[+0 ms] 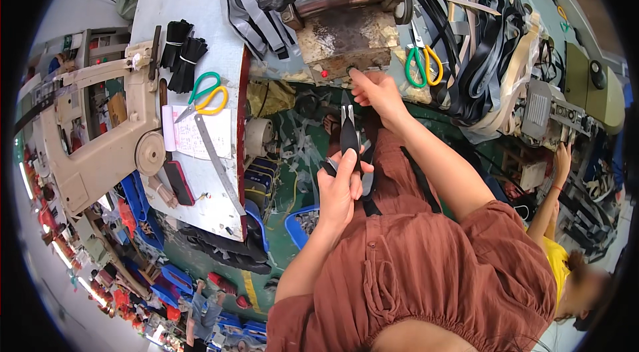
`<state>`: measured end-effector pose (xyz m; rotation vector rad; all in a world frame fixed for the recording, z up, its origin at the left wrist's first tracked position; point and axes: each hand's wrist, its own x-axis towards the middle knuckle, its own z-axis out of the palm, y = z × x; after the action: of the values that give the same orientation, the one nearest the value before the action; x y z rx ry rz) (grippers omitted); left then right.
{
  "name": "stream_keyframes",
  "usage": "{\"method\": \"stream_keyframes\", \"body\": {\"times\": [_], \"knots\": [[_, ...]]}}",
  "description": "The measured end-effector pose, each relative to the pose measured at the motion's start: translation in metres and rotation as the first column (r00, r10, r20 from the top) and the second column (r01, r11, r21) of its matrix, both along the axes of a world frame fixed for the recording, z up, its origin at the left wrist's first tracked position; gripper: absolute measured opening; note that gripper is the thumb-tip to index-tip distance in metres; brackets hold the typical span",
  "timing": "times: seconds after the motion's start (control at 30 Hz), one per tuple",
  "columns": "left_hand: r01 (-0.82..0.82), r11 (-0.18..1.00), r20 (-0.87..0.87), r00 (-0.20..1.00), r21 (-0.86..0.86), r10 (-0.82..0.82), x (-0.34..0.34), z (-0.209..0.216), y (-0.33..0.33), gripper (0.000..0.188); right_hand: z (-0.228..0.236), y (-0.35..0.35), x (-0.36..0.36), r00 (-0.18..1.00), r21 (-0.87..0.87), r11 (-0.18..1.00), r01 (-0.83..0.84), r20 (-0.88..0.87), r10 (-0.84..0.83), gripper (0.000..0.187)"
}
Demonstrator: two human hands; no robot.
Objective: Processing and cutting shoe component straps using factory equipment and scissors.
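Note:
My left hand (339,189) is closed around a small bundle of black strips (349,134) in front of my lap. The strips point up and away from me, with pale grey ends. My right hand (376,96) is at the front of a metal roller machine (346,46), its fingers curled. Its index fingertip meets a small dark knob (350,70) on the machine's lower front face; whether anything is pinched there is hidden. A red button (324,74) sits left of that knob.
Green-and-yellow scissors (424,66) hang right of the machine; another pair (206,96) lies on the left table (223,212) beside a metal ruler (216,159) and phone (178,182). Black strap bundles (181,52) lie there too. A blue bin (293,229) stands below. At right, a person in yellow (558,265) works.

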<state>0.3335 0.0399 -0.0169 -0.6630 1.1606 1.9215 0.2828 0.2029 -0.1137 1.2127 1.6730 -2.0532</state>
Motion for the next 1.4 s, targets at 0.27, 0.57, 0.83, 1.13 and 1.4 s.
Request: {"method": "stream_keyframes", "body": {"times": [0.27,0.57,0.83,1.13,1.4], "knots": [[0.061,0.995,-0.075,0.995,-0.081,-0.067,-0.029,-0.012,0.031,0.036,-0.024,0.031,0.073,0.999,0.011,0.999,-0.033,0.037,0.033,0.033],[-0.01,0.993,-0.135,0.991,-0.121,-0.006,-0.114,-0.032,0.084,0.043,-0.014,0.045,0.086,1.0,0.005,1.0,-0.011,0.017,0.011,0.026],[0.081,0.985,-0.11,0.989,-0.153,-0.098,-0.083,-0.044,0.07,0.046,-0.017,0.049,0.09,0.999,0.011,1.0,-0.027,0.017,0.026,0.025],[0.051,0.976,-0.255,0.961,-0.211,-0.106,-0.12,-0.048,0.073,0.037,0.01,0.049,0.06,0.977,0.305,0.95,-0.071,-0.171,0.128,0.017],[0.084,0.977,-0.237,0.963,-0.196,-0.13,-0.102,-0.046,0.063,0.033,0.139,0.034,-0.115,0.559,0.912,0.265,0.314,-0.403,0.724,0.028]]}}
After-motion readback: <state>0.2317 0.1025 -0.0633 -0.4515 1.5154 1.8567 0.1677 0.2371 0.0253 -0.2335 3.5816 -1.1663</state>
